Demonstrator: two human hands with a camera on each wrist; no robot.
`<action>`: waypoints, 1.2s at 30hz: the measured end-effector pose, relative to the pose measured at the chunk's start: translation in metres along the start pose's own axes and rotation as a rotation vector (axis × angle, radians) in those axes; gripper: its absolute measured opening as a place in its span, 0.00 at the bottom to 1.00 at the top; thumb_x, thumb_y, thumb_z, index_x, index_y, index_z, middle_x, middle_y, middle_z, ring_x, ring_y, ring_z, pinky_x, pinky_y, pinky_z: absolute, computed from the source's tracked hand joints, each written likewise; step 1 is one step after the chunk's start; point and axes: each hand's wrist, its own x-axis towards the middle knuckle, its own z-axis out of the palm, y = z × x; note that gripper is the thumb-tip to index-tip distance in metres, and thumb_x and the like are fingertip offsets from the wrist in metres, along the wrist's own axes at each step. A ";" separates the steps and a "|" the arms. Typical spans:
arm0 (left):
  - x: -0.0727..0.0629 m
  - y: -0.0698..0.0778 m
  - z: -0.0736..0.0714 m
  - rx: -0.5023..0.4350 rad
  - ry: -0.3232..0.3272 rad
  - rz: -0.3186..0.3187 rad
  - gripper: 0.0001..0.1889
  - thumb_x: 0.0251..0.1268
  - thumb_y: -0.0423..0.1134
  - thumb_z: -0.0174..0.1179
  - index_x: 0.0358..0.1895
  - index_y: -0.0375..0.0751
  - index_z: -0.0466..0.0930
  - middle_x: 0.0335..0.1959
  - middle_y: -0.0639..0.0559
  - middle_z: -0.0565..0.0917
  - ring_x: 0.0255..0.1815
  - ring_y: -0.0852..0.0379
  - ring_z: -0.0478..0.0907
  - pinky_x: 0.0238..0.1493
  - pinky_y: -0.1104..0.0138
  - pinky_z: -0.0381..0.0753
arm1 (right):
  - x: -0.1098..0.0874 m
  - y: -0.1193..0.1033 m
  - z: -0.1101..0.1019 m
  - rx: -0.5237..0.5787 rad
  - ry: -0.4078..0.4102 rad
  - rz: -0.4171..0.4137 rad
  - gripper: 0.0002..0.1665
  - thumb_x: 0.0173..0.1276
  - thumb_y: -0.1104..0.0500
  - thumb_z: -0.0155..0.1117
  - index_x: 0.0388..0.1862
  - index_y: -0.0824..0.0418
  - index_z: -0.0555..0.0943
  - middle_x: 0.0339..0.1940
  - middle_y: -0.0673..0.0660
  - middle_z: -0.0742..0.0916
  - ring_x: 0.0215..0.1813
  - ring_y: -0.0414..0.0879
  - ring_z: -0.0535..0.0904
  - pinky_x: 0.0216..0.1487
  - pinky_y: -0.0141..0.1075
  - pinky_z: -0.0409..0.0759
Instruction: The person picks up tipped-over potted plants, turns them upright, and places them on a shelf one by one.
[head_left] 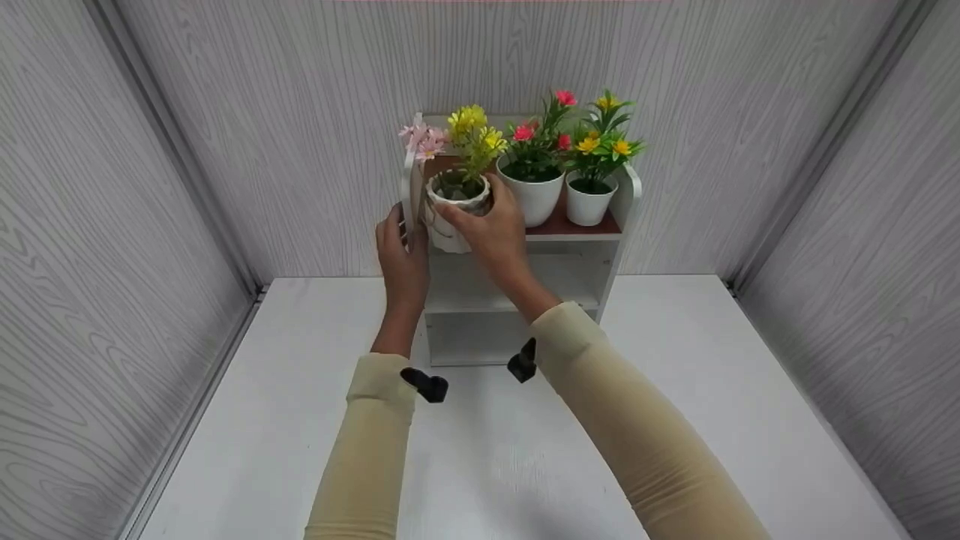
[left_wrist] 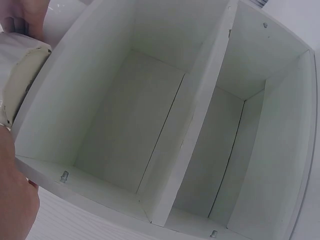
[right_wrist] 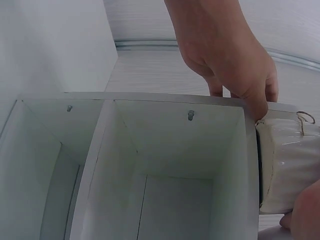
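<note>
A small white shelf unit point(head_left: 517, 281) stands against the back wall, a red-brown board on its top level. My right hand point(head_left: 501, 238) grips a white flower pot point(head_left: 445, 240) with yellow and pink flowers, thumb on its front and fingers round its right side. The pot's base is right at the top level's front edge, at the left end. My left hand point(head_left: 405, 266) holds the unit's left side panel; in the right wrist view its thumb is on the front edge and its fingers reach along the outer face.
Right of the held pot stand a white pot with red flowers point(head_left: 534, 196) and a smaller white pot with orange-yellow flowers point(head_left: 589, 204). Two lower compartments of the unit face forward. A white table point(head_left: 480, 450) spreads in front, with wood-grain walls point(head_left: 262, 112) on three sides.
</note>
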 end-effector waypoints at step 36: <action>0.000 0.001 0.001 -0.007 0.011 -0.008 0.26 0.80 0.43 0.50 0.76 0.41 0.62 0.65 0.44 0.69 0.67 0.51 0.70 0.68 0.59 0.74 | 0.012 -0.003 0.013 0.051 -0.039 0.056 0.51 0.62 0.41 0.74 0.79 0.53 0.62 0.72 0.54 0.76 0.69 0.44 0.74 0.65 0.37 0.76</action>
